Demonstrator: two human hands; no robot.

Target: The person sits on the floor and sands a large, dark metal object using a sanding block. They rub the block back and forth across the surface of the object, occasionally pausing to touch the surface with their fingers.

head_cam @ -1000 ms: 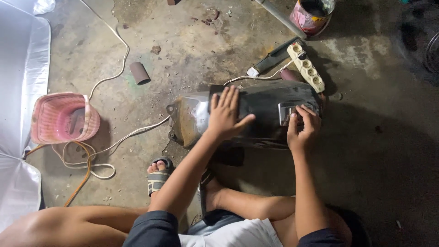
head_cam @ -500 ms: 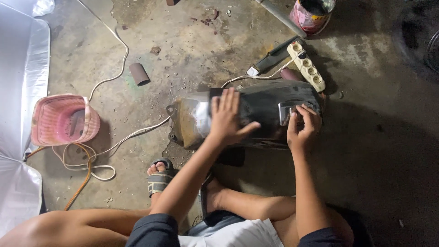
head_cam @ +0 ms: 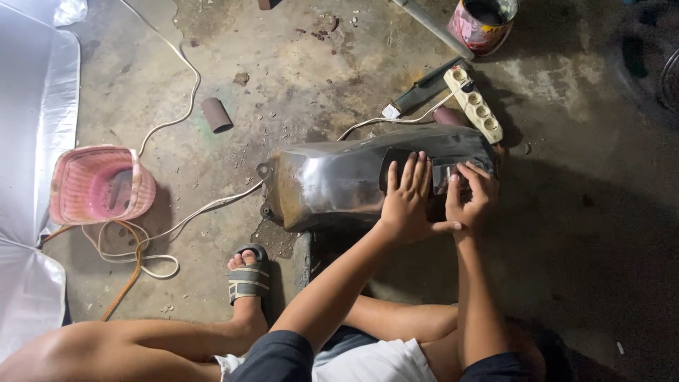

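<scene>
A shiny bare-metal fuel tank [head_cam: 322,184] lies on its side on the concrete floor in front of me. A dark sheet [head_cam: 393,157] covers its right part. My left hand [head_cam: 407,198] lies flat on that sheet, fingers straight and pointing away from me. My right hand [head_cam: 470,201] is just to its right, almost touching it. Its fingers are curled onto a small grey rectangular piece [head_cam: 444,175] on the tank's right end. What lies under the palms is hidden.
A white power strip [head_cam: 472,105] and a dark flat tool [head_cam: 424,88] lie behind the tank, with a paint can [head_cam: 484,25] farther back. A pink basket [head_cam: 99,184], coiled cords [head_cam: 152,258], a brown sleeve [head_cam: 216,114] and silver sheeting [head_cam: 28,141] are left. My sandalled foot [head_cam: 247,277] is near.
My left hand has slid to the right along the tank and now sits beside my right hand. More bare metal shows on the tank's left part. The right hand has stayed put.
</scene>
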